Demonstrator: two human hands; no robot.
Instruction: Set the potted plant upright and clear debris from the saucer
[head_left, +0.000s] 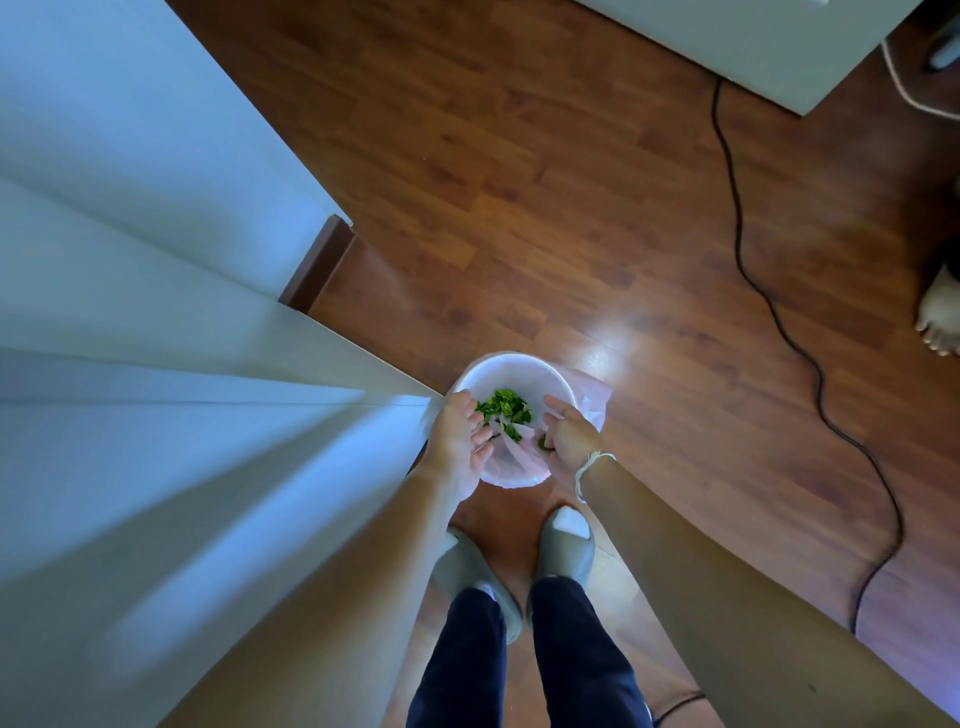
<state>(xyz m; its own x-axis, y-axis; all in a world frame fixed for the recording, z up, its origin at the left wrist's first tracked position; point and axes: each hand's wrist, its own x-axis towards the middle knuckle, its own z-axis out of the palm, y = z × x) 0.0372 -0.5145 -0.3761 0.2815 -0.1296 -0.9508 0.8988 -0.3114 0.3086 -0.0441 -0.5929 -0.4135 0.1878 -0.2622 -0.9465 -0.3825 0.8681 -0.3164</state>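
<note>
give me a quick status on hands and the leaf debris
Left hand open, right hand open, both over lined bin. Green leaf debris in bin. Nothing in the way.

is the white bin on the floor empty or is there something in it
Not empty. The white bin, lined with a plastic bag, has green leaf pieces lying inside, between the left hand and right hand.

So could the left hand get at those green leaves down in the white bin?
Probably yes. The left hand hangs open over the near left rim of the bin, and the green leaves lie in the liner just past its fingers. Nothing covers them.
</note>
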